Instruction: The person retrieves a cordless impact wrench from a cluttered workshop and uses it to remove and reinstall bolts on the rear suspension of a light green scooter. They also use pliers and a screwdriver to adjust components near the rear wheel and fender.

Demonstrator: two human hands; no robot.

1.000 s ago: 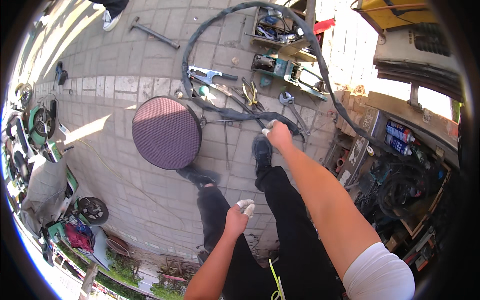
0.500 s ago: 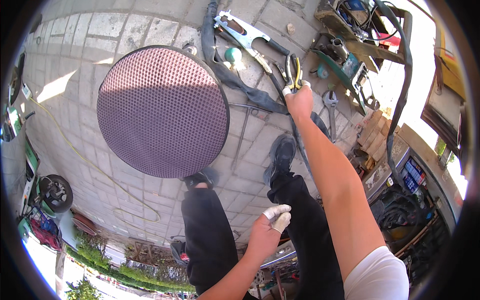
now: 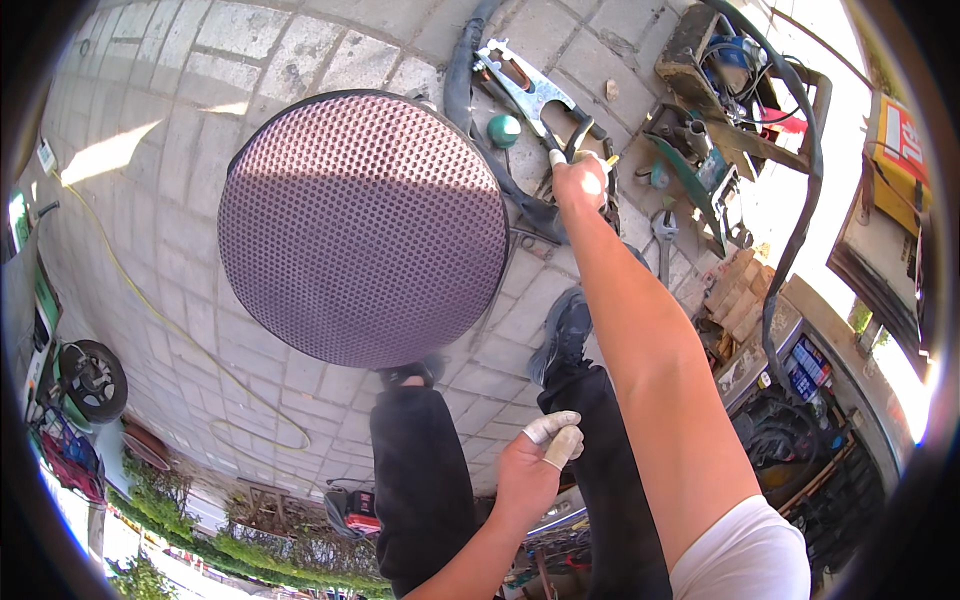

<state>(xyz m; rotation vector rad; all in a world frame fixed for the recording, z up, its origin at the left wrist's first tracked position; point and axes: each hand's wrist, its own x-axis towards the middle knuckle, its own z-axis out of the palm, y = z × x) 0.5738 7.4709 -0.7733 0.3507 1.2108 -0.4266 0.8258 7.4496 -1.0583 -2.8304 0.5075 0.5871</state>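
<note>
My right hand (image 3: 582, 185), with pale covers on its fingertips, reaches far out and closes around pliers (image 3: 580, 136) with dark and yellow handles; the hand hides most of them. Just beyond lies a silver metal clamp (image 3: 530, 88) with dark grips, and left of it a green ball-like piece (image 3: 503, 130). Over my right thigh hovers my left hand (image 3: 535, 460), its covered thumb and forefinger brought together. Whatever that pinch holds, if anything, is too small to make out. An adjustable wrench (image 3: 665, 240) rests right of my right hand.
A large round dimpled disc (image 3: 360, 230) stands left of centre. Thick black cable (image 3: 460, 80) runs behind it. At the right are a green metal tool (image 3: 690, 180), a wooden toolbox (image 3: 690, 60), wood blocks (image 3: 740, 295) and a cluttered bin (image 3: 770, 430). A yellow cord (image 3: 160, 315) crosses the paving.
My right hand has shifted slightly left and turned at the pliers, whose handles now show at different angles. My left hand stays by my thigh. The whole view has swung a little.
</note>
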